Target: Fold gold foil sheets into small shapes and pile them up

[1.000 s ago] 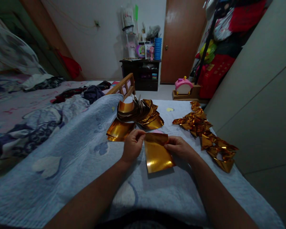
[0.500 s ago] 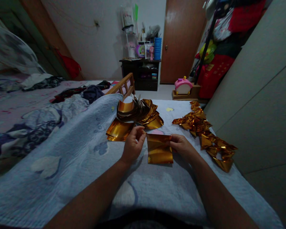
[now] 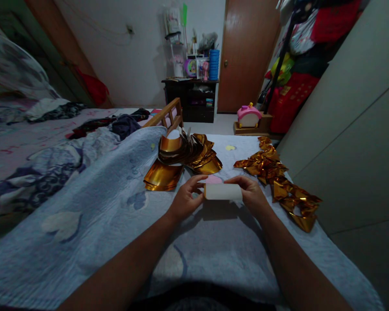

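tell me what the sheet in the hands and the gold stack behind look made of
Sheet, pinched by left hand and right hand: probably thin paper, its upturned side white and matt. Gold stack: likely foil-faced paper, glossy, with mirror-like glints and curled edges.

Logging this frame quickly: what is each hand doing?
Left hand: closed on the paper sheet, left end.
Right hand: closed on its right end.

Over the blue bedspread (image 3: 94, 207), the left hand (image 3: 184, 199) and right hand (image 3: 253, 194) pinch a rolled white-backed sheet (image 3: 222, 191) by its ends, near the gold sheet pile (image 3: 181, 157) and folded gold pieces (image 3: 278, 181).
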Demonstrator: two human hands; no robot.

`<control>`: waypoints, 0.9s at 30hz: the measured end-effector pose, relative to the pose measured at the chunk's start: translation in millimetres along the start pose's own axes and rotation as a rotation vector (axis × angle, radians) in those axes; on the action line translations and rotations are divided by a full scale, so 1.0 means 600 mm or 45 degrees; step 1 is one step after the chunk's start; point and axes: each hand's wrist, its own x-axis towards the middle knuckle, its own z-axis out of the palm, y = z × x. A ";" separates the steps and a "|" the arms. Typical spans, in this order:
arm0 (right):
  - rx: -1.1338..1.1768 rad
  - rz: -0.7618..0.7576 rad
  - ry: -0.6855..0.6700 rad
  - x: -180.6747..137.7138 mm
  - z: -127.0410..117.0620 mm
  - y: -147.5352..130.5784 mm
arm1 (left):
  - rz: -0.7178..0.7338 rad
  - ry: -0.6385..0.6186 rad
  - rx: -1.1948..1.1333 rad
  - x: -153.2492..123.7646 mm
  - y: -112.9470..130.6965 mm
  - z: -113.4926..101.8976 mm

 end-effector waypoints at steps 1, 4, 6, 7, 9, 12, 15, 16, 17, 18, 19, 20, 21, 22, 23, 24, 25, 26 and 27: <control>0.017 -0.027 -0.011 0.000 0.000 0.000 | 0.084 0.014 0.043 0.000 0.000 0.000; 0.024 -0.137 -0.076 0.002 -0.002 0.002 | 0.255 0.040 0.179 0.001 0.000 -0.002; -0.053 -0.211 -0.146 0.004 -0.008 0.005 | 0.301 0.042 0.266 0.000 -0.001 -0.003; -0.107 -0.242 -0.180 0.004 -0.011 0.007 | 0.314 0.038 0.311 0.000 -0.002 -0.004; -0.222 -0.279 -0.246 0.004 -0.017 0.007 | 0.338 0.010 0.400 -0.001 -0.005 -0.006; -0.356 -0.260 -0.324 0.002 -0.024 0.004 | 0.380 -0.068 0.541 -0.002 -0.009 -0.011; -0.438 -0.213 -0.385 0.000 -0.027 0.002 | 0.408 -0.128 0.669 -0.003 -0.008 -0.013; -0.461 -0.207 -0.401 0.000 -0.028 0.002 | 0.420 -0.145 0.690 -0.003 -0.007 -0.013; -0.484 -0.207 -0.413 0.001 -0.028 0.004 | 0.430 -0.165 0.693 -0.003 -0.006 -0.012; -0.503 -0.212 -0.420 0.001 -0.029 0.006 | 0.434 -0.188 0.679 -0.004 -0.005 -0.011; -0.517 -0.220 -0.424 0.001 -0.029 0.008 | 0.428 -0.217 0.650 -0.005 -0.003 -0.010; -0.525 -0.227 -0.426 0.002 -0.029 0.010 | 0.408 -0.250 0.610 -0.005 -0.002 -0.009; -0.533 -0.227 -0.431 0.001 -0.028 0.012 | 0.375 -0.282 0.569 -0.006 -0.001 -0.008; -0.541 -0.218 -0.442 0.001 -0.028 0.012 | 0.333 -0.304 0.533 -0.007 0.001 -0.007; -0.548 -0.201 -0.461 0.000 -0.027 0.011 | 0.287 -0.321 0.507 -0.008 0.002 -0.006; -0.553 -0.178 -0.483 -0.001 -0.027 0.009 | 0.242 -0.333 0.492 -0.009 0.003 -0.006; -0.559 -0.153 -0.506 -0.003 -0.026 0.006 | 0.199 -0.343 0.484 -0.009 0.005 -0.005; -0.564 -0.130 -0.528 -0.004 -0.026 0.002 | 0.161 -0.351 0.479 -0.009 0.006 -0.005; -0.570 -0.110 -0.540 -0.006 -0.025 -0.003 | 0.127 -0.367 0.470 -0.010 0.007 -0.005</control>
